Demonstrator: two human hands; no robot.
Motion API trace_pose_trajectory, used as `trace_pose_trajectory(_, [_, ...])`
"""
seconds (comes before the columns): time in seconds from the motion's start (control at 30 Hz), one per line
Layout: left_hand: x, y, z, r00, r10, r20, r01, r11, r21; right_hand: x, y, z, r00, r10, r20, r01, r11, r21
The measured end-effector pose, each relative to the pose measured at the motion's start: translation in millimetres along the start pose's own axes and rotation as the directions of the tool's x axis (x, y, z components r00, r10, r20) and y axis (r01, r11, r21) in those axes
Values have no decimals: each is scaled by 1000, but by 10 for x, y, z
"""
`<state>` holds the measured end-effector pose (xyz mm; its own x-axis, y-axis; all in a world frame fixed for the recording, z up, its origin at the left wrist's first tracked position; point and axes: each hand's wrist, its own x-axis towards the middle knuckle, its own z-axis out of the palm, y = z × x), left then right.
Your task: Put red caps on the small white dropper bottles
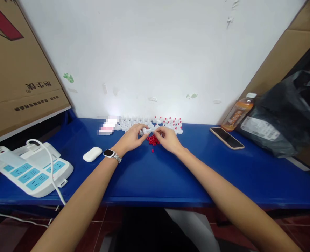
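My left hand (134, 135), with a watch on its wrist, is closed around a white spouted bottle cap (146, 131) that lies on its side, spout pointing right. My right hand (168, 138) pinches at the spout's end; whatever sits between its fingertips is too small to make out. Below and between the hands is a pile of small red tip caps (153, 140), with one red tip cap (152, 151) lying apart in front. Behind my hands stand rows of white spouted caps (130, 122); those at the right (174, 123) carry red tips.
On the blue table (155, 178), a white earphone case (92, 154) and a power strip (36, 175) with a white cable lie left. A phone (226, 138), an orange drink bottle (237, 113) and a dark plastic bag (283, 108) are right. A white wall (155, 63) rises behind.
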<state>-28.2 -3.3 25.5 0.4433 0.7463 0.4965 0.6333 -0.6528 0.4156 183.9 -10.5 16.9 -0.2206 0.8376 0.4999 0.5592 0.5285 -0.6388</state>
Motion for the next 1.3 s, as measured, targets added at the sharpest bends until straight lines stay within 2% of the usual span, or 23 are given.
trace_pose_trajectory(0.1, [0, 10, 10, 1000, -3, 17, 3, 1000, -9, -123, -70, -97, 1000, 3, 16, -4, 1000, 13])
trace_pose_trajectory(0.2, [-2, 27, 24, 999, -11, 32, 11, 1000, -3, -298, -194, -115, 982, -61, 178, 67, 997, -30])
trace_pose_trajectory(0.3, [-6, 24, 35, 999, -18, 39, 17, 1000, 5, -401, -303, -9, 928, -177, 329, 216, 973, -87])
trace_pose_trajectory(0.4, [-8, 8, 36, 999, -26, 30, 27, 1000, -6, -401, -352, 116, 906, -210, 368, 268, 957, -112])
trace_pose_trajectory(0.5, [-8, -3, 26, 999, -33, 35, 33, 999, -20, -375, -348, 131, 911, -191, 367, 251, 960, -125])
trace_pose_trajectory(0.63, [-5, -2, 14, 998, -45, 37, 46, 999, -22, -341, -281, -24, 928, -124, 351, 194, 966, -171])
trace_pose_trajectory(0.8, [0, 2, 22, 997, -64, 52, 65, 998, -26, -168, -81, -139, 990, 6, 140, 15, 989, -149])
trace_pose_trajectory(1.03, [0, -48, 48, 994, -56, 93, 57, 998, -8, -3, 99, -76, 991, 20, 131, -14, 999, -45])
trace_pose_trajectory(1.17, [4, -88, 58, 994, -58, 92, 58, 998, 10, -53, 59, -119, 998, 32, 56, -33, 999, 5])
trace_pose_trajectory(1.3, [-3, -50, 57, 994, -84, 75, 86, 996, -25, -35, -21, -65, 996, 72, 57, -79, 987, 140])
